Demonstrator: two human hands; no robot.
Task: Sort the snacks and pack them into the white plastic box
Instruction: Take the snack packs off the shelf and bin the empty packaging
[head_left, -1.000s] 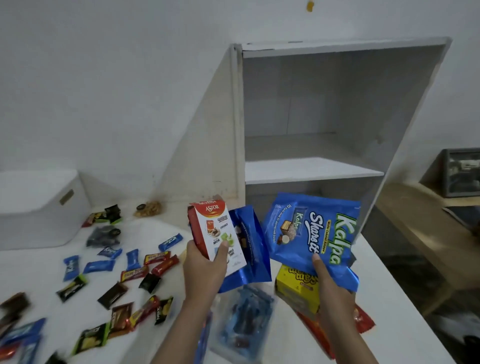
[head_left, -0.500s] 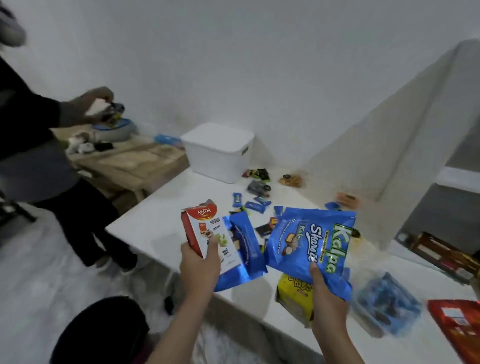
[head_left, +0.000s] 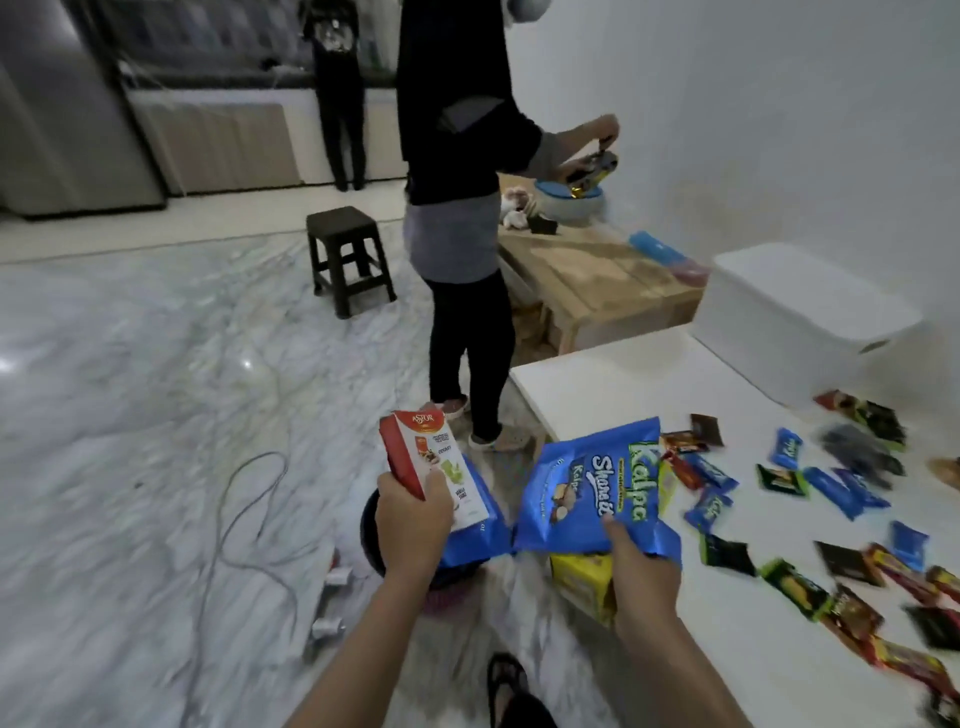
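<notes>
the left hand (head_left: 410, 525) is closed around a red and white box (head_left: 423, 457) of snacks, and the same hand pinches a blue bag (head_left: 475, 525) tucked behind the box. the right hand (head_left: 641, 564) is closed on the bottom edge of a big blue bag (head_left: 587, 493) with green letters, thumb on the front, holding it up. a yellow pack (head_left: 584, 579) sits just under that hand, but i cannot tell if the fingers hold it too. both hands are in the air by the near corner of the white table (head_left: 613, 389), the left one out over the floor (head_left: 156, 389). many small snacks (head_left: 711, 506) in blue, black, red and green wrappers lie spread on the table to the right. the white box (head_left: 795, 322) with its lid on stands at the far end of the table, well apart from the hands. past it is a wooden table (head_left: 587, 280), where another person (head_left: 462, 208) in dark clothes stands and holds something small. a dark stool (head_left: 348, 254) stands on the floor, and a grey cord (head_left: 244, 519) lies in loops near the left hand.
</notes>
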